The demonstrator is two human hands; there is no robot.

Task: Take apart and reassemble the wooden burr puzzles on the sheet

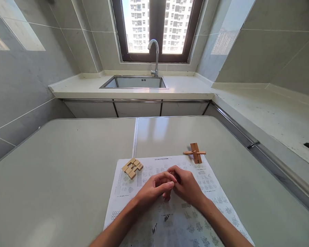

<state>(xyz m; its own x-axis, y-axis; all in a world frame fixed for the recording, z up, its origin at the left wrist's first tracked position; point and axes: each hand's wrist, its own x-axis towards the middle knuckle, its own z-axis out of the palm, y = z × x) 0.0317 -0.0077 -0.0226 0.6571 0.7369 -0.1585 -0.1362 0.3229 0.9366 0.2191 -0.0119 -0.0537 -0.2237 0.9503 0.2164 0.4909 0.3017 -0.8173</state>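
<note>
My left hand [158, 185] and my right hand [185, 180] meet above the middle of a large printed sheet [149, 219]. Their fingers are curled and touch each other at the tips. Whether anything small lies between them is hidden. Up and left of my left hand, a flat group of light wooden puzzle blocks [130, 170] rests on the sheet's upper left corner, with gaps among the pieces. Past my right hand, at the sheet's upper right corner, lies a brown wooden cross-shaped puzzle [195, 153], a flat piece with a pointed stick through it.
The sheet, printed with small diagrams, lies on a pale glossy table [67, 171] with a seam. Beyond stands a white counter [79, 90] with a sink [113, 82] and a faucet [157, 58] below a window. Another counter [280, 113] runs along the right.
</note>
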